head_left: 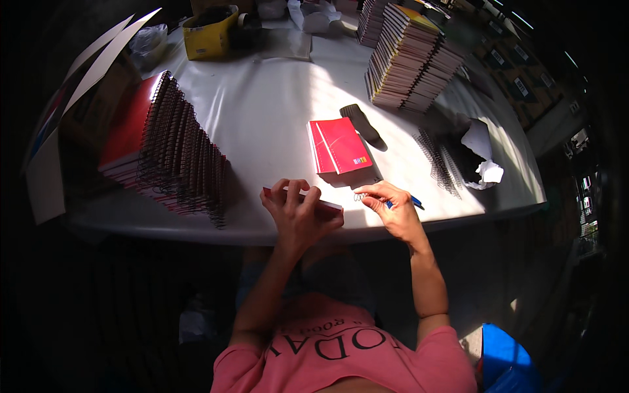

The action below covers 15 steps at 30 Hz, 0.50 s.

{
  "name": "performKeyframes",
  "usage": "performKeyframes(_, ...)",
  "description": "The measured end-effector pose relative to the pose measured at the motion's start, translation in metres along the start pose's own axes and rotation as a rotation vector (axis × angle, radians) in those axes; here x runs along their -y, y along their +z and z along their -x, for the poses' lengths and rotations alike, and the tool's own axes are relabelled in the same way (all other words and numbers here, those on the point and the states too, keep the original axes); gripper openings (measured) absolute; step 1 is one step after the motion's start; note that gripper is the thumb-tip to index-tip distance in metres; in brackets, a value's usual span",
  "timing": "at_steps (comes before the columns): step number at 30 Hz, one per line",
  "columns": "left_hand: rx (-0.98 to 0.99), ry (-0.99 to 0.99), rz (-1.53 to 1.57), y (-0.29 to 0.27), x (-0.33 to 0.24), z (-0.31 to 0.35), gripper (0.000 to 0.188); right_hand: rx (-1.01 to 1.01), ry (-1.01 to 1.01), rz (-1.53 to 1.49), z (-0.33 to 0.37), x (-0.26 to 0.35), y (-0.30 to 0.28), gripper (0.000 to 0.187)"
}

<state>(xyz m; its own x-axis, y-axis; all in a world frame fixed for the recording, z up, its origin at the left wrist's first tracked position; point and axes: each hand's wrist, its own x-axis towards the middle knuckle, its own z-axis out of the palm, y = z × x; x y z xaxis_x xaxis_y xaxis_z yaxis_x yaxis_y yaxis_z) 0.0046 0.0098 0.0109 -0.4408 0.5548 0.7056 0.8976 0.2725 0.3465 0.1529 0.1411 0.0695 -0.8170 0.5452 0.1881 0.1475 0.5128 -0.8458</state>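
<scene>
My left hand [296, 213] is closed around a red-covered notebook block [329, 210], which stands on edge at the table's near side. Between thumb and forefinger, my right hand [393, 208] pinches the end of a thin spiral wire coil [359, 196]. A blue-handled tool [417, 202] shows at that hand, mostly hidden behind the fingers; its kind is unclear. Just beyond both hands lie red notebook blocks [341, 147] with punched edges and no coil visible. Beside them rests a long black object [364, 126].
Spiral-bound red notebooks [171, 134] are piled at left, next to an open cardboard box [47, 173]. Loose dark coils [438, 162] and crumpled white paper [481, 147] lie at right. Farther back stand tall notebook stacks [409, 62] and a yellow container [208, 36].
</scene>
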Motion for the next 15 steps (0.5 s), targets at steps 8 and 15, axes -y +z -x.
performKeyframes(8,0.029,-0.01,0.018,0.0,0.005,0.0,0.045,-0.156,-0.186,0.154,0.0,-0.009,0.027,0.018)
performKeyframes(15,0.093,-0.012,0.017,-0.007,0.003,-0.003,0.05,-0.072,-0.079,-0.172,0.001,-0.014,0.031,0.019)
